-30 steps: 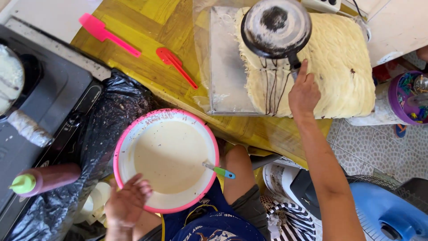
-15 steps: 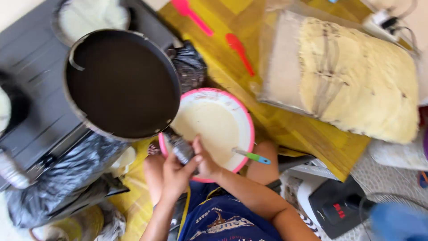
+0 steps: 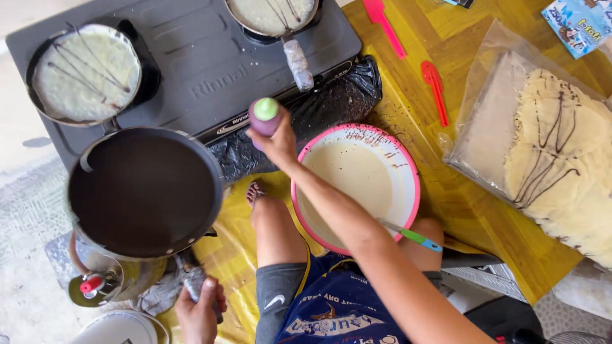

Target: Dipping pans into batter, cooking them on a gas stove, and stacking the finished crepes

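Observation:
My left hand grips the wrapped handle of an empty dark frying pan, held out to the left of my knees. My right hand holds a purple squeeze bottle with a green cap upright by the front edge of the gas stove. Just right of that arm sits a pink-rimmed bowl of pale batter with a teal-handled utensil resting in it. Two pans with pale crepes striped in dark lines, one at far left and one at the top, sit on the burners.
A clear plastic sheet carries a stack of cooked crepes at the right on the yellow mat. Two red-pink spatulas lie beyond the bowl. A black plastic bag lies against the stove. A small gas canister stands at lower left.
The empty pan has come down from above the stove to my left side. My right hand left the bowl's edge and now holds the purple squeeze bottle up by the stove.

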